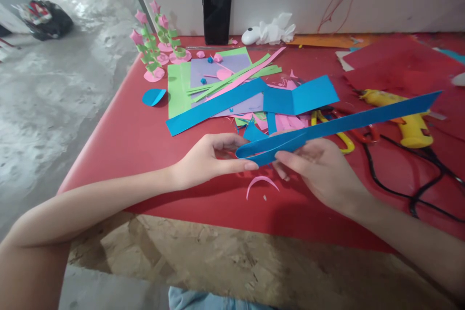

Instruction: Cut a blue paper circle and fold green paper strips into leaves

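A long blue paper strip [341,123] is held between my two hands above the red table. Its left end is bent back on itself in a narrow loop. My left hand [214,157] pinches the loop, thumb in front and fingers behind. Farther along, my right hand [323,169] grips the doubled part with thumb and fingers, while the strip's long tail points up to the right. Beyond my hands lie another blue strip [218,106] and a creased blue paper piece [314,97]. A thin pink paper curve [262,180] rests on the table just below my hands.
Green, pink and purple paper [178,85] is piled behind. Pink star flowers [154,72] stand at the back left, near a blue paper disc [154,97]. To the right are yellow-handled scissors [341,138], a yellow glue gun [414,128] and a black cord [385,189].
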{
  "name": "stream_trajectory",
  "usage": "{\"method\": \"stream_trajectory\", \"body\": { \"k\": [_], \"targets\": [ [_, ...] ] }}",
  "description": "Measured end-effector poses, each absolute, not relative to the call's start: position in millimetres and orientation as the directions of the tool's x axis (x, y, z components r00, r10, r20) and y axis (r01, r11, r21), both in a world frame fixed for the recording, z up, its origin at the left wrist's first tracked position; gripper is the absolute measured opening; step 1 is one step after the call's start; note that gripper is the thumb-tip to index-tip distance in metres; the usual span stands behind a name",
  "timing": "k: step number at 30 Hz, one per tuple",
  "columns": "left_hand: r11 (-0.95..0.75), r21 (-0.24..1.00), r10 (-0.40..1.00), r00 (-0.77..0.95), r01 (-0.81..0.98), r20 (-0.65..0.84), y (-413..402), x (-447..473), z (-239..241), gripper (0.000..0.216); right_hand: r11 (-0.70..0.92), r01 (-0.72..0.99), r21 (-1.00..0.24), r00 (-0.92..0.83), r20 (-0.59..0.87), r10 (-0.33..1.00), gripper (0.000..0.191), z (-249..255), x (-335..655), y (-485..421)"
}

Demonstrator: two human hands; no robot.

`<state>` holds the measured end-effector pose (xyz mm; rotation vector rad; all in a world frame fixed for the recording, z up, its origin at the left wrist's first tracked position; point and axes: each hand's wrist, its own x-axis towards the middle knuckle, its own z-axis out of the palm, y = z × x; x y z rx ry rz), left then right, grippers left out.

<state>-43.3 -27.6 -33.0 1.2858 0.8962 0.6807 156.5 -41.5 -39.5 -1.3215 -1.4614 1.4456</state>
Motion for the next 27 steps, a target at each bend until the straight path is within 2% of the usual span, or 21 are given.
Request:
{"method": "stream_trajectory", "body": {
  "k": [5, 10, 21, 27],
  "targets": [
    [-0.033, 0.988, 0.869, 0.493, 0.148, -0.045, -31, -46, -33, 0.020, -0.111, 0.234, -0.966, -0.238, -0.168, 0.957, 0.032, -32, 154, -47],
    [-0.146, 0.970, 0.871, 0.490, 0.196, 0.032, -32, -47, -32, 0.025, -0.082, 0.244, -0.966, -0.234, -0.141, 0.962, 0.031, -27, 152, -49],
    [-0.228, 0.950, 0.872, 0.478, 0.213, 0.102, -32, -46, -33, 0.023, -0.067, 0.272, -0.960, -0.165, -0.115, 0.980, 0.031, -24, 150, -51],
    [-0.215, 0.949, 0.873, 0.482, 0.231, 0.081, -31, -47, -34, 0.022, -0.064, 0.251, -0.966, -0.130, -0.100, 0.986, 0.026, -26, 149, -49]
  ]
}}
